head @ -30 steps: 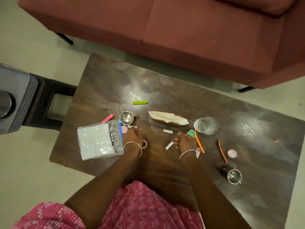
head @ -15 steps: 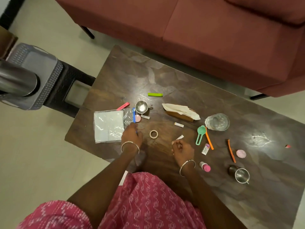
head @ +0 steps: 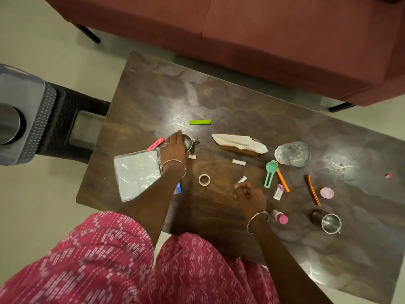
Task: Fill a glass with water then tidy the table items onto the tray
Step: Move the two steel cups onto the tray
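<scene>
A clear glass point(head: 292, 153) holding water stands on the dark wooden table point(head: 219, 99). My left hand point(head: 174, 148) reaches over the left side of a small steel cup point(head: 190, 141), fingers stretched, and hides part of it. My right hand point(head: 249, 196) rests on the table with its fingers curled and nothing seen in it, just below a small white tube point(head: 241, 179). A grey tray point(head: 41, 119) with a steel vessel point(head: 8, 126) sits on a black stool left of the table.
Scattered on the table: a plastic bag point(head: 138, 174), tape ring point(head: 204, 179), green clip point(head: 200, 122), pink clip point(head: 156, 144), napkin point(head: 240, 144), green spoon point(head: 270, 172), orange sticks point(head: 313, 189), a pink-capped bottle point(head: 280, 216) and a steel mug point(head: 328, 221). A red sofa point(head: 263, 29) stands behind.
My left hand has moved from the plastic bag's edge up to the small steel cup. My right hand let go of the green spoon and drew back toward me.
</scene>
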